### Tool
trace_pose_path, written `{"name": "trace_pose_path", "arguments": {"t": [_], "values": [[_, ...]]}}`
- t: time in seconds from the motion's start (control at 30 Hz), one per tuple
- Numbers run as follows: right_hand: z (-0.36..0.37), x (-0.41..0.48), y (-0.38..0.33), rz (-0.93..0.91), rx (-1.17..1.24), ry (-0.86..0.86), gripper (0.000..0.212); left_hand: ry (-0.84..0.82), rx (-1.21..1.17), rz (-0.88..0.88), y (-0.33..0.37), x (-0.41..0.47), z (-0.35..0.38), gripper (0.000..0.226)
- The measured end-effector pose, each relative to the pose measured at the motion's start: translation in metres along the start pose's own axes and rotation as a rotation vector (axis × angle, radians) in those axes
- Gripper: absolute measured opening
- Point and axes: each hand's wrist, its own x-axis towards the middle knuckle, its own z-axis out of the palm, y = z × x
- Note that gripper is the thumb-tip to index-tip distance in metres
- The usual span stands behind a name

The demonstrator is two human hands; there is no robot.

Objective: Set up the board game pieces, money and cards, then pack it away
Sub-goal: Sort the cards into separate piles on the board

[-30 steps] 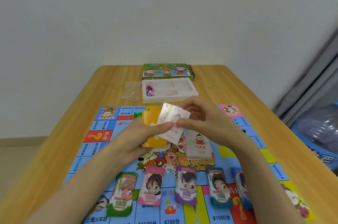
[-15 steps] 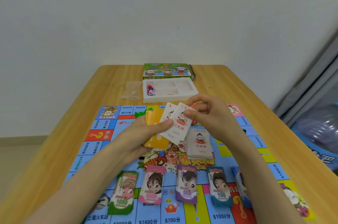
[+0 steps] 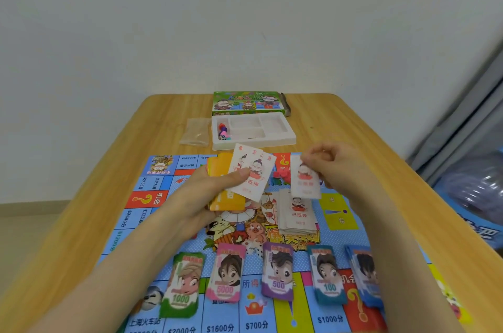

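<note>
The colourful game board (image 3: 152,196) lies flat on the wooden table (image 3: 381,169). My left hand (image 3: 201,196) grips a fan of cards (image 3: 253,177), white ones in front and orange ones behind. My right hand (image 3: 340,166) pinches a single white card (image 3: 303,180) just above a pile of white cards (image 3: 298,213) on the board's middle. Several stacks of paper money lie in a row near me: green 1000 (image 3: 182,286), pink 5000 (image 3: 227,272), purple 500 (image 3: 277,272), teal 100 (image 3: 328,275) and a blue stack (image 3: 364,275).
A white plastic tray (image 3: 272,139) with small coloured pieces and a die in its left slot sits beyond the board. Behind it stands the green game box (image 3: 245,102). A clear plastic bag (image 3: 196,131) lies left of the tray. Bagged items sit off the table's right side.
My right hand has pulled one white card off the fan in my left hand and carried it right and down over the white pile.
</note>
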Motion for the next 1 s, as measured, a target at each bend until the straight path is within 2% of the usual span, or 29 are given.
{"name": "trace_pose_path", "arguments": {"t": [0.17,0.27,0.53,0.63,0.73,0.83,1.0], "values": [[0.004,0.004,0.008,0.024,-0.359,-0.208,0.017,0.008,-0.01,-0.011,0.001,0.0,-0.001,0.029],[0.007,0.005,0.011,-0.003,-0.486,-0.224,0.018,0.0,-0.004,-0.019,0.001,0.0,-0.001,0.033],[0.008,0.005,0.015,-0.03,-0.6,-0.218,0.012,-0.006,-0.01,-0.032,0.002,0.0,-0.002,0.036],[0.006,0.004,0.013,-0.059,-0.56,-0.196,0.015,-0.007,-0.012,-0.034,0.003,-0.001,-0.002,0.036],[0.001,-0.002,0.008,-0.101,-0.529,-0.336,0.025,-0.002,-0.015,-0.037,0.004,-0.002,-0.002,0.037],[0.0,-0.007,0.005,-0.1,-0.63,-0.535,0.051,0.001,-0.004,-0.038,0.004,-0.002,-0.002,0.038],[0.001,-0.01,0.003,-0.133,-0.743,-0.655,0.074,0.007,0.012,-0.035,0.004,-0.002,-0.002,0.035]]}}
